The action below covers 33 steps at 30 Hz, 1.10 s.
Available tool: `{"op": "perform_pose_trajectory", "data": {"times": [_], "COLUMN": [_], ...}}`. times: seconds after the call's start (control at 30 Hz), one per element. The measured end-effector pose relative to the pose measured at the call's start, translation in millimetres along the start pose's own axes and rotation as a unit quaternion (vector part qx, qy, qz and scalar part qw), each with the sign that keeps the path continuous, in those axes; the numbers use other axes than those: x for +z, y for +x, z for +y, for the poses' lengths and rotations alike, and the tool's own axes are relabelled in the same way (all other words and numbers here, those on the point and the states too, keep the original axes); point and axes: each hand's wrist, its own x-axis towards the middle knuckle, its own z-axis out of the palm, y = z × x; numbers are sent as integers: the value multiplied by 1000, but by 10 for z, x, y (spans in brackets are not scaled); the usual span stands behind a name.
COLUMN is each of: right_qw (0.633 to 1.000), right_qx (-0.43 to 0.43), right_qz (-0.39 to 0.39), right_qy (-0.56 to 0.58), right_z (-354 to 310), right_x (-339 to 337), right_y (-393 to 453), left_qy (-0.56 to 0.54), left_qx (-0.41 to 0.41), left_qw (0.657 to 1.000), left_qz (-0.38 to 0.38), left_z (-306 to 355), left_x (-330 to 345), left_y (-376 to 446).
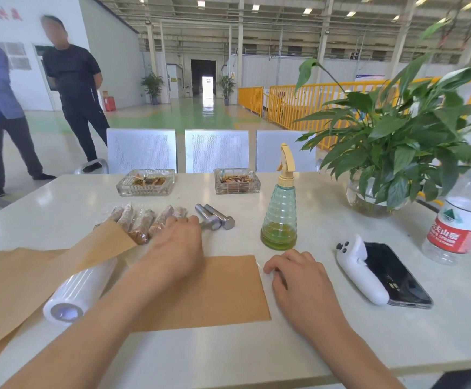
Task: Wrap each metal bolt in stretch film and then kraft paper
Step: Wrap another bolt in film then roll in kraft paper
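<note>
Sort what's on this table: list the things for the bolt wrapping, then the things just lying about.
For the job: bare bolts, wrapped bolts, stretch film roll, kraft paper sheet.

Lying about: two ashtrays, spray bottle, potted plant, water bottle, phone, white controller.

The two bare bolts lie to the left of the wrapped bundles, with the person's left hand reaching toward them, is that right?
Not quite. In the head view the two bare bolts lie to the right of the wrapped bundles, not the left. The left hand does reach toward them.
</note>
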Motion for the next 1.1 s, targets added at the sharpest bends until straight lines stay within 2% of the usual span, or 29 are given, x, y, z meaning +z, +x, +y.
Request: {"op": "perform_pose_trajectory", "data": {"times": [0.13,0.27,1.1], "right_qw": [1000,1000,1000], "right_qx": [2,0,-6], "right_qz": [5,8,16], "right_qy": [7,4,1], "right_z": [-14,-18,18], "right_x": [14,19,42], "right_y": [6,4,-15], "left_qy": [-120,-171,-225], "left_qx": [178,236,205], "left_qw": [975,953,948], "left_qz": [53,77,99], "left_z": [-292,-433,-600], "left_x": [26,165,443], "left_y": [-458,-804,-861]}}
